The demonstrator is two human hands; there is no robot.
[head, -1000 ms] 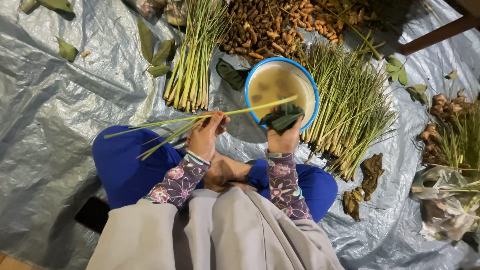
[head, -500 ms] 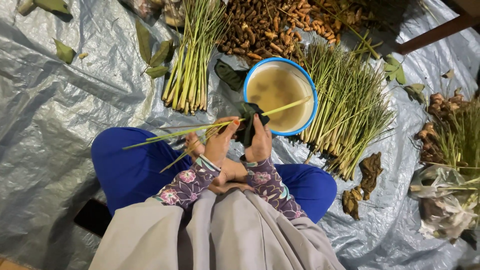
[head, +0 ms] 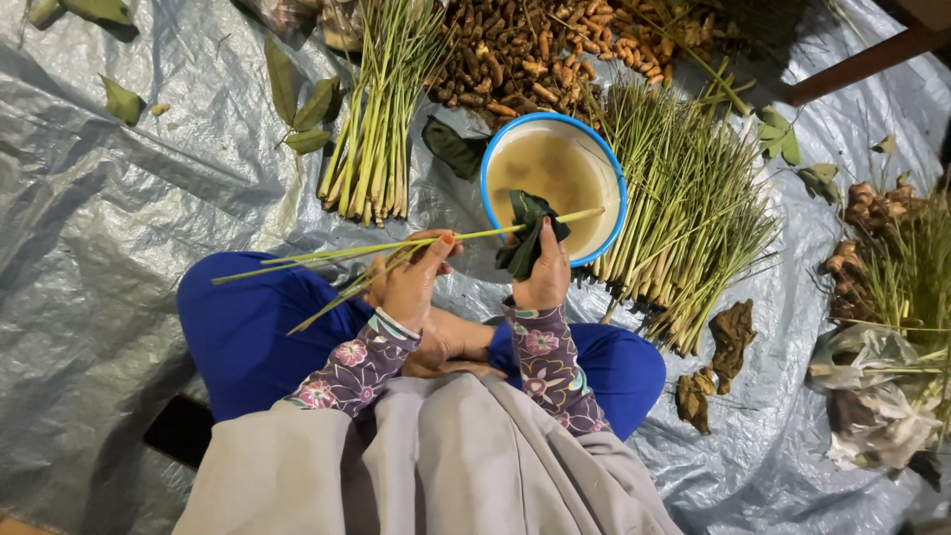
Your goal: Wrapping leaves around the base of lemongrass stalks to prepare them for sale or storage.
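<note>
Lemongrass stalk point(head: 396, 248) between both hands, left hand point(head: 411, 282), right hand point(head: 543, 272) (dark cloth point(head: 528, 233))

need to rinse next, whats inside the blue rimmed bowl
The blue-rimmed bowl holds murky yellowish-brown liquid. The dark green cloth in the right hand covers its near edge; the bottom is hidden.

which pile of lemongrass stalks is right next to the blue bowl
The large fanned-out pile, lying against the right side of the blue-rimmed bowl. The smaller, tighter bundle lies to the bowl's left, apart from it.
</note>
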